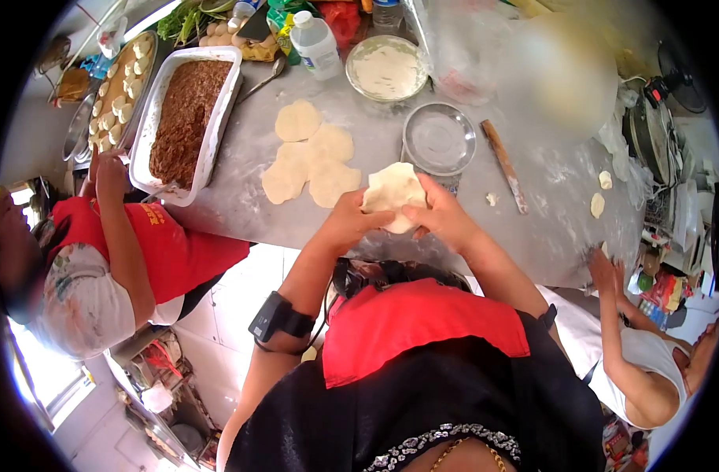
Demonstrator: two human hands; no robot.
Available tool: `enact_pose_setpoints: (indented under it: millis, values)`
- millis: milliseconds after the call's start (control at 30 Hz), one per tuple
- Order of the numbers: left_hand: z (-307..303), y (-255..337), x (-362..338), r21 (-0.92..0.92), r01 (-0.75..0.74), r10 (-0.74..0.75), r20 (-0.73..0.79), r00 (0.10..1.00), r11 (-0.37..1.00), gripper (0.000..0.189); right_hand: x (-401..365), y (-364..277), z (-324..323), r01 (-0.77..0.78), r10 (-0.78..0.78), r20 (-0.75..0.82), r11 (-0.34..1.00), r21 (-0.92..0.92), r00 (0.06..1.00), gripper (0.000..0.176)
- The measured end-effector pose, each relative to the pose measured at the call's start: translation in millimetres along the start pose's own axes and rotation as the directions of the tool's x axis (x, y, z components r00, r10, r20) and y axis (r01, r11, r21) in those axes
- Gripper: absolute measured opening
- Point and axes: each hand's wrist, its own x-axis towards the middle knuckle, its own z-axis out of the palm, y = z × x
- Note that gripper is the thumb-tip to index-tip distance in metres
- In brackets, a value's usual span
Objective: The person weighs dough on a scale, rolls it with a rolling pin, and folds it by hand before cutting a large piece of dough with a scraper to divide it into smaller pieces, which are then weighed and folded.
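Between my two hands is a pale, thin dough wrapper (pixel 393 189), held up over the table's near edge with its rim slightly uneven. My left hand (pixel 354 219) grips its left side, thumb lying across the front. On the opposite side my right hand (pixel 444 214) pinches the edge with the thumb near the middle. Fingers behind the dough are partly hidden. Several flat dough rounds (pixel 298 122) lie overlapping on the table to the left. Just beyond my right hand stands a round, shallow metal dish (pixel 440 139).
A white tray (pixel 142 161) of brown filling sits left, a spoon (pixel 265 79) beside it. Farther back are a bowl of flour (pixel 386 69) and a white bottle (pixel 315 47). A rolling pin (pixel 504 165) lies right. Co-workers stand at both sides, one in a red apron (pixel 175 236).
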Motion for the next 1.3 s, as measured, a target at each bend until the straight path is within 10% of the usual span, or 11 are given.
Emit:
enact_pose_setpoints:
  millis: [200,300,400,467,567,867,1000,1133,1300]
  values:
    - [-93,17,9,0.014,-0.12,0.119,-0.249,0.961,0.993,0.032,24,-2,20,0.236,-0.236,0.158,0.972,0.021,0.959,0.07]
    - [-136,-8,26,0.305,0.008,0.212,-0.679,0.703,0.952,0.038,20,16,-10,0.093,-0.103,-0.064,0.986,-0.136,0.993,0.05]
    - [-120,-3,15,0.171,0.014,0.112,-0.705,0.7,0.985,0.037,14,75,-76,0.015,-0.195,-0.478,0.934,-0.356,0.857,0.041]
    - [-110,-27,20,0.15,0.049,0.063,-0.658,0.751,0.987,0.036,-3,102,-111,-0.197,-0.454,-0.695,0.741,-0.642,0.557,0.033]
    - [-86,-48,26,0.118,0.123,-0.029,-0.596,0.802,0.985,0.035,1,156,-168,-0.274,-0.702,-0.598,0.532,-0.801,0.386,0.022]
    - [18,-12,79,0.252,-0.046,0.163,-0.465,0.87,0.967,0.027,0,120,-213,-0.082,-0.468,-0.629,0.759,-0.646,0.621,0.009]
    - [65,12,101,0.254,-0.121,0.243,-0.53,0.812,0.96,0.02,-22,82,-278,-0.035,-0.62,-0.679,0.728,-0.685,0.394,0.013]
    - [110,17,129,0.343,-0.305,0.424,-0.361,0.83,0.889,0.017,-24,65,-350,-0.082,-0.477,-0.665,0.775,-0.626,0.574,0.02]
    - [188,23,162,0.435,-0.303,0.424,-0.216,0.879,0.848,0.015,7,34,-443,-0.058,-0.428,-0.796,0.866,-0.497,0.428,0.042]
